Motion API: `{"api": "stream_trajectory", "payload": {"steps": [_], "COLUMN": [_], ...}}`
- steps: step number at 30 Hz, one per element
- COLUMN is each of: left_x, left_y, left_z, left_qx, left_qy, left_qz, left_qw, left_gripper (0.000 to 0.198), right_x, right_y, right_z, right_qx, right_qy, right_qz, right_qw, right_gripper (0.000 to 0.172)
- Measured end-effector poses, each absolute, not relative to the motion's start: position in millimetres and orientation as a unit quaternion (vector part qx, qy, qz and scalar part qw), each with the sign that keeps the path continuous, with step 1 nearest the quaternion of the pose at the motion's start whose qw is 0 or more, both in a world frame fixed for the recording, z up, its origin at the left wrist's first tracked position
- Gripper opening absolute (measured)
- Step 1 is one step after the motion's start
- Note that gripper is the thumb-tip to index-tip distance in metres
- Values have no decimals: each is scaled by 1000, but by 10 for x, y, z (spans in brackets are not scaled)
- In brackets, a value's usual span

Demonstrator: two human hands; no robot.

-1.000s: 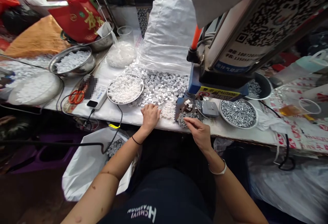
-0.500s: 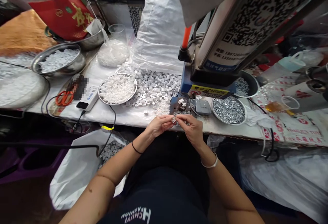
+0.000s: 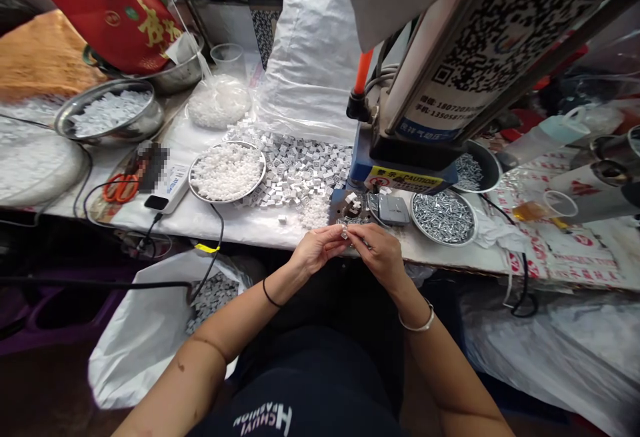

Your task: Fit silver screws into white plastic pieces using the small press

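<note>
My left hand [image 3: 315, 250] and my right hand [image 3: 377, 252] meet at the table's front edge, fingertips pinched together on a tiny white part [image 3: 344, 233]. Whether one hand or both grip it is hard to tell. Just beyond them lie a small heap of white plastic pieces [image 3: 316, 210] and a metal fixture plate [image 3: 350, 207] under the press machine [image 3: 415, 123]. A spread of grey-white square parts [image 3: 300, 167] covers the table behind the heap.
A steel dish of white pieces [image 3: 227, 171] sits left, a dish of metal pins [image 3: 444, 215] right. Scissors [image 3: 120, 187], a power bank [image 3: 170, 189] with cables, steel bowls [image 3: 110, 111] and a white bag [image 3: 150, 330] below the table lie to the left.
My left hand left the white heap and my right hand left the metal pieces; both drew back to the table edge and pinched together on a small part. The view shifted slightly.
</note>
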State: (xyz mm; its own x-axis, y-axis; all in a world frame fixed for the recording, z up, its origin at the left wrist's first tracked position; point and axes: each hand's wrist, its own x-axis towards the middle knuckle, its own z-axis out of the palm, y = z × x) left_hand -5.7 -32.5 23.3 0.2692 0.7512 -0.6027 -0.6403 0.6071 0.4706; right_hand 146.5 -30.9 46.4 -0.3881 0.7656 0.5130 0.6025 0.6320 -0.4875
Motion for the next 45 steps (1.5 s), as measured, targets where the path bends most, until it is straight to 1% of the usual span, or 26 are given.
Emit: {"api": "stream_trajectory", "payload": {"steps": [5, 9, 13, 16, 19, 21, 23, 25, 26, 27, 30, 32, 34, 37, 40, 43, 45], "left_x": [-47, -28, -6, 18, 35, 29, 10, -7, -9, -4, 43, 83, 111, 122, 105, 82, 70], "left_y": [-317, -314, -313, -333, -342, -298, -187, -16, 81, 177, 410, 493, 524, 526, 517, 507, 501], "left_z": [265, 244, 168, 117, 91, 91, 104, 117, 118, 112, 55, -1, -54, -111, -125, -95, -59], "left_qx": [65, 48, 32, 22, 55, 128, 228, 315, 344, 364, 390, 403, 415, 411, 402, 417, 448], "left_qy": [427, 419, 416, 422, 437, 458, 490, 500, 488, 467, 400, 376, 371, 387, 400, 383, 365], "left_qz": [448, 454, 462, 467, 452, 449, 483, 539, 561, 572, 551, 531, 524, 513, 490, 484, 491], "left_qw": [783, 785, 783, 777, 776, 756, 689, 601, 573, 568, 621, 644, 644, 647, 662, 667, 652], "left_gripper": [7, 9, 9, 9, 16, 21, 24, 23, 23, 23, 23, 23, 22, 24, 30, 33, 38], "right_x": [1492, 1483, 1472, 1473, 1489, 1514, 1553, 1598, 1617, 1632, 1644, 1635, 1630, 1643, 1672, 1690, 1686], "right_y": [-290, -268, -265, -295, -314, -278, -178, -26, 56, 135, 295, 329, 328, 327, 351, 370, 365], "right_z": [501, 411, 237, 113, 58, 77, 127, 181, 202, 217, 241, 254, 270, 292, 306, 323, 340], "right_qx": [-414, -376, -331, -342, -377, -419, -488, -547, -562, -567, -564, -563, -555, -509, -450, -433, -440], "right_qy": [-834, -860, -875, -861, -837, -809, -745, -666, -635, -616, -618, -636, -667, -740, -808, -835, -836], "right_qz": [89, 41, 8, 18, 57, 110, 169, 224, 248, 269, 298, 288, 255, 169, 98, 73, 72], "right_qw": [354, 343, 354, 376, 393, 398, 422, 456, 469, 475, 459, 442, 427, 407, 367, 331, 321], "right_gripper": [16, 20, 28, 29, 25, 21, 18, 20, 22, 24, 24, 22, 20, 15, 15, 16, 16]}}
